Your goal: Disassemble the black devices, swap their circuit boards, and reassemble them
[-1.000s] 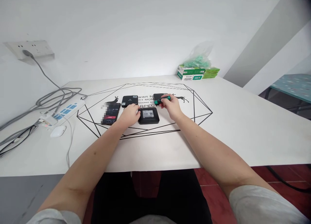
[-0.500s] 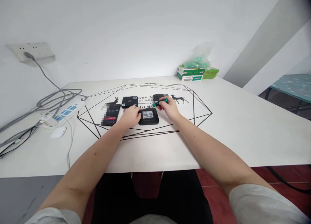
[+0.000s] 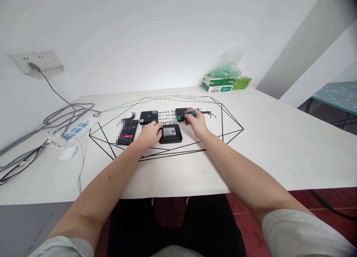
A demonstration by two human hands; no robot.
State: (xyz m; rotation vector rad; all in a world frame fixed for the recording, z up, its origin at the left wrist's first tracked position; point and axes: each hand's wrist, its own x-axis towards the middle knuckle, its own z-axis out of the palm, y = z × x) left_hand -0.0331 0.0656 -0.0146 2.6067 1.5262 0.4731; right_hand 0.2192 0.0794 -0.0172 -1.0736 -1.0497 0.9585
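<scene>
A flat black device (image 3: pixel 169 138) with a white label lies on the desk in front of me. My left hand (image 3: pixel 152 132) grips its left edge, fingers curled at the upper left corner. In my right hand (image 3: pixel 196 123) is a green-and-black screwdriver (image 3: pixel 190 114), held by the handle between thumb and fingers, above and right of the device. Its tip is too small to make out. Behind my left hand lies a second black device (image 3: pixel 148 116); a third black device (image 3: pixel 180 112) sits partly hidden behind the screwdriver and right hand.
A phone (image 3: pixel 128 130) lies left of my left hand. Farther left are a white earbud case (image 3: pixel 68 153), a power strip (image 3: pixel 79 128) and coiled grey cables (image 3: pixel 67 112). Green-and-white boxes (image 3: pixel 219 84) with a plastic bag (image 3: pixel 227 65) on top stand against the wall.
My right hand has lifted the screwdriver slightly up and to the right, away from the labelled device's upper left corner. My left hand has stayed at the device.
</scene>
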